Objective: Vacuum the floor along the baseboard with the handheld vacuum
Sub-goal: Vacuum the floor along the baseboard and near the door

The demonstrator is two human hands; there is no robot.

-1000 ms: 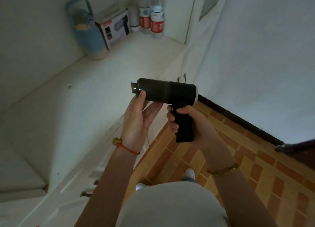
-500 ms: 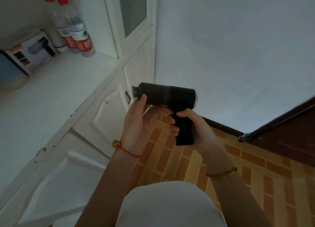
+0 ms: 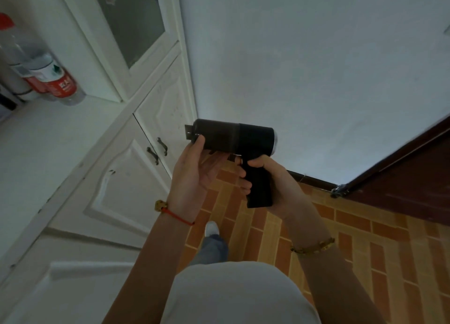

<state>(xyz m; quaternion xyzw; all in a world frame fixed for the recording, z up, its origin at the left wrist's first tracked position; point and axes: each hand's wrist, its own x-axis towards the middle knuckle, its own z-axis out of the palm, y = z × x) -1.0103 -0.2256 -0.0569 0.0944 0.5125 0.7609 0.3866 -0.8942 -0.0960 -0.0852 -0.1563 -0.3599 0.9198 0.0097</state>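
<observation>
A black pistol-shaped handheld vacuum (image 3: 233, 137) is held level at chest height, its nozzle pointing left. My right hand (image 3: 275, 185) is wrapped around its grip. My left hand (image 3: 194, 175) cups the underside of the barrel, thumb pressed near the nozzle end. The dark baseboard (image 3: 314, 179) runs along the foot of the white wall (image 3: 304, 68), just behind and below the vacuum. The orange brick-pattern floor (image 3: 365, 238) lies under my hands.
White cabinets with metal handles (image 3: 153, 155) line the left, topped by a white counter (image 3: 56, 133) with red-labelled plastic bottles (image 3: 58, 85). A dark brown door (image 3: 409, 182) stands at right. My foot (image 3: 211, 227) is on the floor below the hands.
My view has swung right and toward the wall; the counter, box and bottles slid off to the left. Both hands keep the same hold on the vacuum. One foot has stepped forward.
</observation>
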